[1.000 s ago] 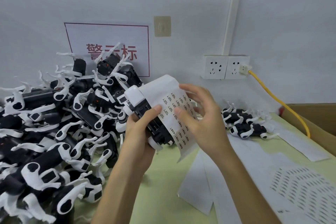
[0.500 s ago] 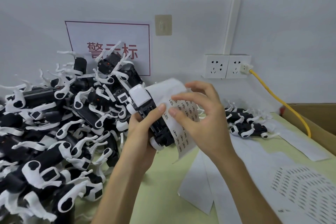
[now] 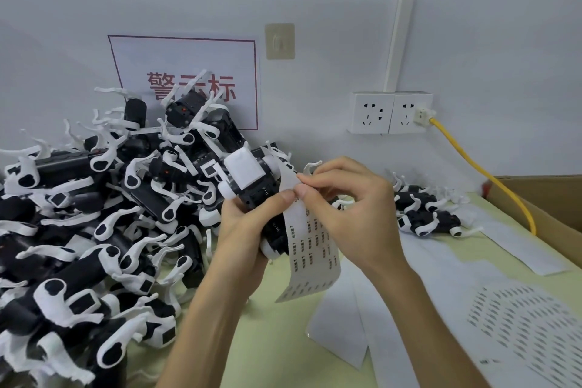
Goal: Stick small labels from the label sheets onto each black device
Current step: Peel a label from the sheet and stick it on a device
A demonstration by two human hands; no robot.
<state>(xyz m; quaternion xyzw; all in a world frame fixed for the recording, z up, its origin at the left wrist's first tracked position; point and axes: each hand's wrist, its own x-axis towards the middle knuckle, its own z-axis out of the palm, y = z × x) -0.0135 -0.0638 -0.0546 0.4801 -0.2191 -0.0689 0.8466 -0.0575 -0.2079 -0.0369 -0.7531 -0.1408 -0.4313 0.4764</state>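
Observation:
My left hand (image 3: 244, 231) grips a black device (image 3: 255, 186) with white parts, held up over the table's middle, thumb pressed on its side. A white label sheet (image 3: 310, 249) with rows of small printed labels hangs from the device down past my left hand. My right hand (image 3: 349, 214) pinches the sheet's upper edge with thumb and forefinger, right beside my left thumb. A big heap of black and white devices (image 3: 94, 230) fills the left side. Two or three more devices (image 3: 425, 214) lie behind my right hand.
Blank backing strips (image 3: 340, 334) and another label sheet (image 3: 529, 331) lie on the pale green table (image 3: 267, 340) at the right. A cardboard box (image 3: 548, 205) stands at the far right, with a yellow cable (image 3: 485, 173) running from the wall sockets (image 3: 390, 112).
The label sheet has dropped from curving over the device to hanging below it. My right hand slid from the sheet's face to its top edge. The device tipped more upright.

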